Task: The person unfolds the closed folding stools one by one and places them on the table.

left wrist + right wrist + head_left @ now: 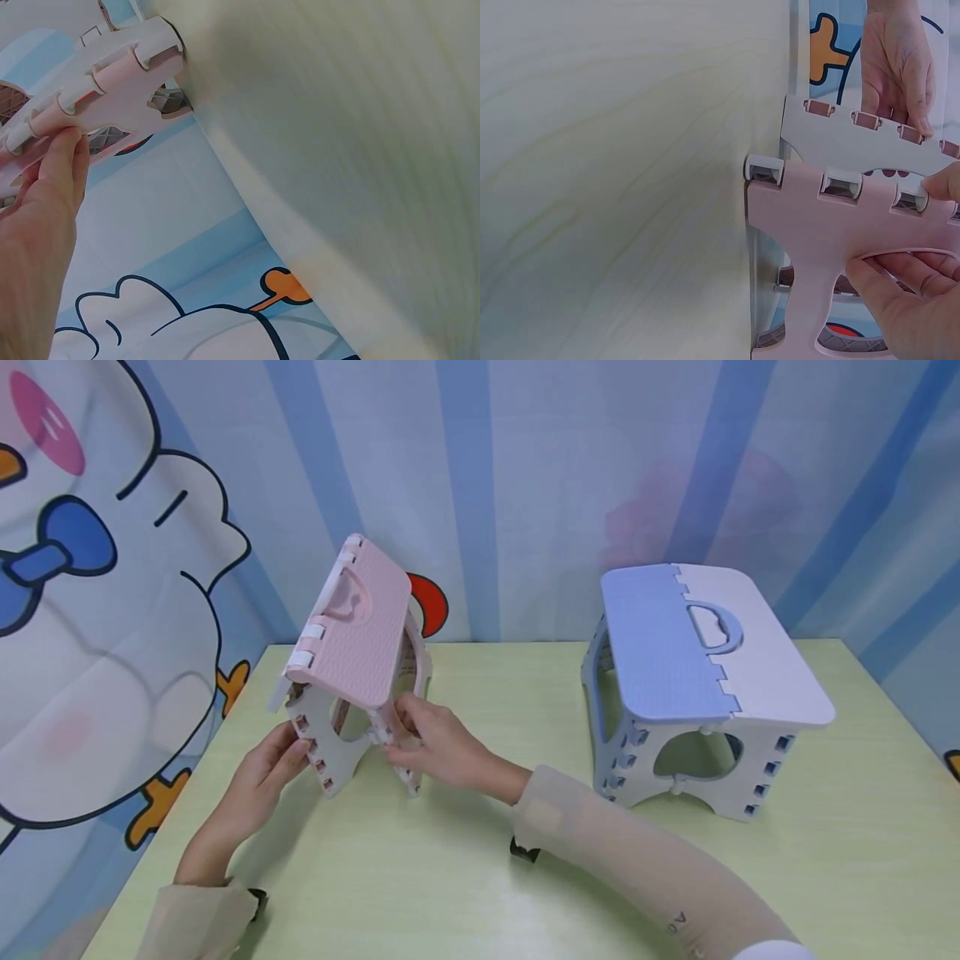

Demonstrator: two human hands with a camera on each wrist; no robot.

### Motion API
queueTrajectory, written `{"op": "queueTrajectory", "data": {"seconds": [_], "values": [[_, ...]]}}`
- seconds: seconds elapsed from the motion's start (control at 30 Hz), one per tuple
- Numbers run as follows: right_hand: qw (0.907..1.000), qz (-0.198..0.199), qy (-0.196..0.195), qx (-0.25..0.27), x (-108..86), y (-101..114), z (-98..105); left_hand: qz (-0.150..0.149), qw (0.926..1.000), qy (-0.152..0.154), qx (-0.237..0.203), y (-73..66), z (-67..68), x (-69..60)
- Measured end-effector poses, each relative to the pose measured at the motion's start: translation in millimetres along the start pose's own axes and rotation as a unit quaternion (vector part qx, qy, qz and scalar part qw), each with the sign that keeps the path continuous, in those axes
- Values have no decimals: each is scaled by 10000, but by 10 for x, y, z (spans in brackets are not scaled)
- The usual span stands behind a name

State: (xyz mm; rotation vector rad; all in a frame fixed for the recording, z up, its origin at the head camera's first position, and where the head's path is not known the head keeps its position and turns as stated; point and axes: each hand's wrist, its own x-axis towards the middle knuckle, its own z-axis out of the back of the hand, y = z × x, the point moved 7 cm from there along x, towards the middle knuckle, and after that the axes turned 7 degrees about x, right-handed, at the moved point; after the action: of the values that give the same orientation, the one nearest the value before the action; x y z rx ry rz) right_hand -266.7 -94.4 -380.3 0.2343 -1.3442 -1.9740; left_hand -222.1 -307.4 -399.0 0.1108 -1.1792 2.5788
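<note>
A pink-and-white folding stool [367, 627] stands half folded at the left of the table, its top bent along the middle and tilted. My left hand [258, 777] pinches the edge of its white leg panel [112, 82], thumb toward me. On the other side my right hand [442, 747] grips the pink leg panel [802, 217], with fingers through the oval cutout, as the right wrist view shows. Both legs touch the table or nearly so; the head view does not settle which.
A blue-and-white folding stool [675, 643] stands fully unfolded at the right of the table [487, 877]. Behind the table's back edge hangs a striped blue curtain [517, 502] with cartoon figures.
</note>
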Motion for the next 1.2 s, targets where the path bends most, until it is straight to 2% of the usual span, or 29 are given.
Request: {"op": "queueTrajectory", "data": {"seconds": [0.57,0.87,1.2], "values": [[10000,40,-15,40,-29,2,28,-171,9997,-7,-172,8,18,-3],[10000,21,-37,-5,-49,-26,34,-64,9999,16,-113,19,14,-7],[10000,39,-47,30,-78,-20,74,-102,9999,-4,-89,15,21,-3]]}}
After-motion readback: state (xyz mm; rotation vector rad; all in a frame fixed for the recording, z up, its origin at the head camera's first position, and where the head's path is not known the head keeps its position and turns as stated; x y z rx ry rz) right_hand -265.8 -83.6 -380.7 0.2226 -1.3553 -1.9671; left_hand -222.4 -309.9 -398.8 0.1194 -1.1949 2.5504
